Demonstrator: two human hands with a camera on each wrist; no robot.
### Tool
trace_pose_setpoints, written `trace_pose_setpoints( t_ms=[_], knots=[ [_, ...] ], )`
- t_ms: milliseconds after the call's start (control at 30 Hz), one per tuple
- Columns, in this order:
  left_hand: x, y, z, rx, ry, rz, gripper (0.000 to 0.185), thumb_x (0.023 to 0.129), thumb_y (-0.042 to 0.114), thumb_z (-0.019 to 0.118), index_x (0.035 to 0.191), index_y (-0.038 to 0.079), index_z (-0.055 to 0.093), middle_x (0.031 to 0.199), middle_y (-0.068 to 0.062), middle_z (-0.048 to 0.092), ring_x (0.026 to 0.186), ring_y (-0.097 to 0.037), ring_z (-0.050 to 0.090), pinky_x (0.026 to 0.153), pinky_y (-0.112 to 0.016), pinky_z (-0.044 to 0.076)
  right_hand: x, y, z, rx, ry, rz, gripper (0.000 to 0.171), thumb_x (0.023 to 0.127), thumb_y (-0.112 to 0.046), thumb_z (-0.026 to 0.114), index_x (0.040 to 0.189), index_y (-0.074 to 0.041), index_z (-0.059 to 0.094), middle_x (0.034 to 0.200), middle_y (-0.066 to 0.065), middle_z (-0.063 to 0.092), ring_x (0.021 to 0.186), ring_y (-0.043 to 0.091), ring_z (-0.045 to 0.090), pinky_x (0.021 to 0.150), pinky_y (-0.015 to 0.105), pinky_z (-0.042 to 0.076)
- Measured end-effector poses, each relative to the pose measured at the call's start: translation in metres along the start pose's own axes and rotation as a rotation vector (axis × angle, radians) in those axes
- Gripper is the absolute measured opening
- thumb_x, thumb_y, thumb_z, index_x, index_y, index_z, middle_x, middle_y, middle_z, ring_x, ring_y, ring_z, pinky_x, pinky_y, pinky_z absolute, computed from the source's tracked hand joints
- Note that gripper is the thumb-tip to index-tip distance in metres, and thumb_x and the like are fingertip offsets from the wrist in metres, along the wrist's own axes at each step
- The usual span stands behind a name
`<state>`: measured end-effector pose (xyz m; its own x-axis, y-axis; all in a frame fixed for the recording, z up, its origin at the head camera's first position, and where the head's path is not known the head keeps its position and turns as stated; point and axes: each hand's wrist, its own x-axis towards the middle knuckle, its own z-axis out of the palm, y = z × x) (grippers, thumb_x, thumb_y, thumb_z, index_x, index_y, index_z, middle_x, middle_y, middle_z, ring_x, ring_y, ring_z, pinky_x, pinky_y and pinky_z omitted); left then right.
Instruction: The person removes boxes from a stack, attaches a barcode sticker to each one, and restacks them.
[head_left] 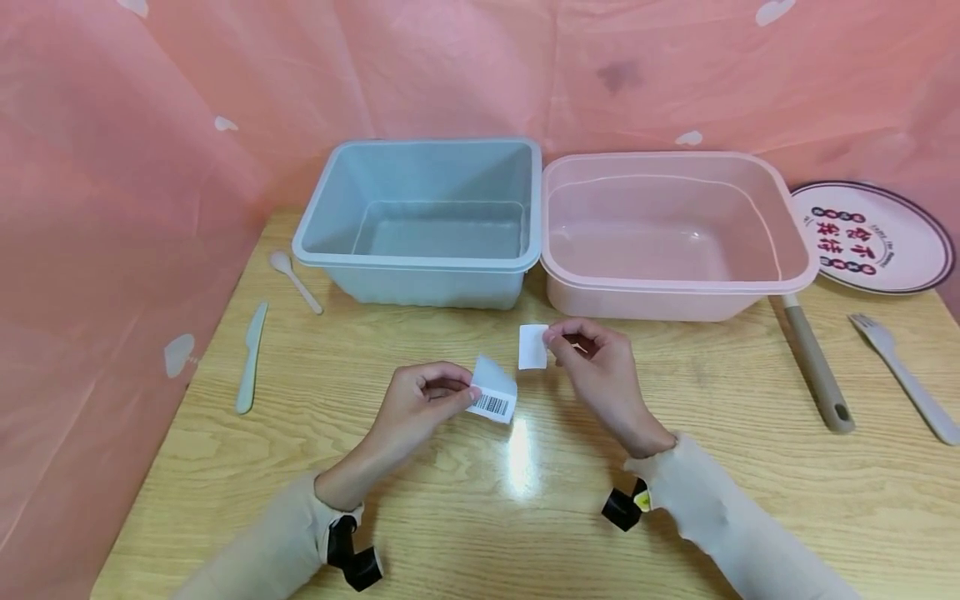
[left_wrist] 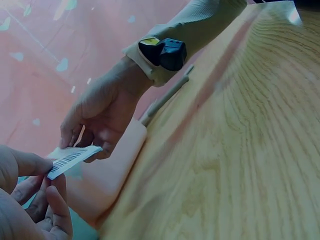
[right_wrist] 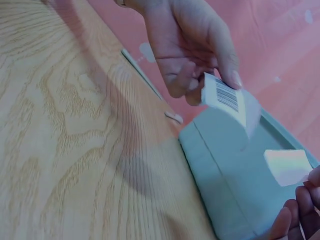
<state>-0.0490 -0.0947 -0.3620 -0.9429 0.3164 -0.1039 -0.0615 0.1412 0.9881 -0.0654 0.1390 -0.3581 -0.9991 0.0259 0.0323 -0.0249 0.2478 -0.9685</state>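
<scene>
Hidden or cut off: a grey tool handle at right of the head frame runs under the pink tub, its working end out of sight. The round printed plate is partly cut by the tub rim and the frame edge. In the left wrist view the left hand shows only as fingertips at lower left.

Hands, centre of the head frame, raised above the wooden table, near each other but apart. Left hand pinches a barcode label between thumb and curled fingers; the label is bent, barcode facing the camera. Right hand pinches a small blank white slip at its right edge, fingers curled.

Behind: blue tub touching the pink one. Left: knife, spoon. Right: fork.
</scene>
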Motion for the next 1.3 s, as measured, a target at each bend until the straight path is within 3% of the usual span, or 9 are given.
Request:
trace_pose_setpoints(
  t_ms=[267,467,600,700,800,900,1000,1167,1300],
  knots=[
    [0.007,-0.026,0.001,0.019,-0.049,-0.057,0.014,0.085,0.001,0.069,0.096,-0.007,0.067,0.095,-0.019,0.068,0.079,-0.013,0.066,0.070,-0.021,0.056,0.000,0.007,-0.002,0.011,-0.028,0.025,0.011,0.093,-0.006,0.061,0.098,0.001,0.068,0.085,0.001,0.062,0.073,0.023,0.060,0.064,0.024,0.054],
    [0.012,-0.038,0.002,0.136,-0.082,-0.064,0.014,0.084,0.005,0.071,0.094,-0.005,0.070,0.089,-0.017,0.070,0.075,-0.012,0.065,0.068,-0.020,0.055,0.000,0.009,-0.001,0.017,-0.040,0.030,0.012,0.093,-0.006,0.061,0.097,0.002,0.068,0.088,0.003,0.063,0.074,0.018,0.059,0.065,0.020,0.052],
    [0.012,-0.038,0.001,0.286,-0.039,-0.028,0.012,0.083,0.006,0.072,0.091,-0.004,0.072,0.084,-0.013,0.072,0.071,-0.011,0.065,0.065,-0.020,0.055,0.000,0.009,0.000,0.002,-0.032,0.027,0.011,0.093,-0.004,0.060,0.096,0.003,0.068,0.089,0.005,0.064,0.074,0.009,0.057,0.066,0.016,0.050],
    [0.011,-0.036,0.002,0.467,-0.007,0.034,0.009,0.082,0.008,0.074,0.086,0.000,0.074,0.076,-0.006,0.071,0.066,-0.007,0.061,0.060,-0.018,0.052,-0.001,0.009,0.000,-0.014,-0.028,0.027,0.011,0.092,-0.004,0.060,0.095,0.002,0.068,0.089,0.004,0.065,0.074,0.007,0.057,0.066,0.016,0.050],
    [0.008,-0.033,0.003,0.671,0.035,0.115,0.011,0.081,0.016,0.076,0.081,0.005,0.074,0.069,0.002,0.067,0.059,-0.003,0.054,0.054,-0.017,0.046,-0.001,0.008,0.000,-0.014,-0.036,0.027,0.011,0.092,-0.004,0.060,0.096,0.002,0.068,0.089,0.006,0.066,0.076,0.013,0.059,0.068,0.019,0.052],
    [0.005,-0.029,0.003,0.801,0.096,0.177,0.016,0.080,0.023,0.078,0.079,0.007,0.074,0.066,0.004,0.064,0.055,-0.002,0.048,0.051,-0.017,0.041,-0.002,0.009,0.000,-0.012,-0.050,0.028,0.012,0.092,-0.004,0.059,0.097,0.002,0.069,0.091,0.010,0.066,0.077,0.016,0.060,0.068,0.021,0.053],
    [0.002,-0.020,-0.001,0.748,0.085,0.244,0.014,0.081,0.019,0.077,0.083,0.005,0.074,0.070,0.002,0.065,0.059,-0.004,0.052,0.053,-0.018,0.045,-0.002,0.009,0.002,-0.018,-0.060,0.016,0.012,0.093,-0.004,0.060,0.097,0.003,0.069,0.095,0.014,0.067,0.079,0.014,0.060,0.070,0.019,0.053],
    [-0.002,0.003,-0.001,0.488,-0.099,0.382,0.012,0.084,0.006,0.072,0.095,0.003,0.072,0.078,0.000,0.067,0.070,-0.004,0.058,0.057,-0.019,0.052,-0.002,0.010,0.001,-0.037,-0.051,-0.020,0.011,0.092,-0.005,0.061,0.096,0.001,0.069,0.095,0.013,0.068,0.078,0.010,0.059,0.068,0.016,0.051],
    [-0.001,0.021,0.011,0.402,-0.189,0.438,0.023,0.085,0.006,0.070,0.108,0.005,0.070,0.086,0.000,0.069,0.074,-0.004,0.060,0.059,-0.020,0.054,-0.002,0.010,-0.002,-0.047,-0.046,-0.037,0.010,0.092,-0.007,0.062,0.095,0.000,0.069,0.094,0.012,0.068,0.075,0.011,0.060,0.064,0.017,0.051]
  ],
)
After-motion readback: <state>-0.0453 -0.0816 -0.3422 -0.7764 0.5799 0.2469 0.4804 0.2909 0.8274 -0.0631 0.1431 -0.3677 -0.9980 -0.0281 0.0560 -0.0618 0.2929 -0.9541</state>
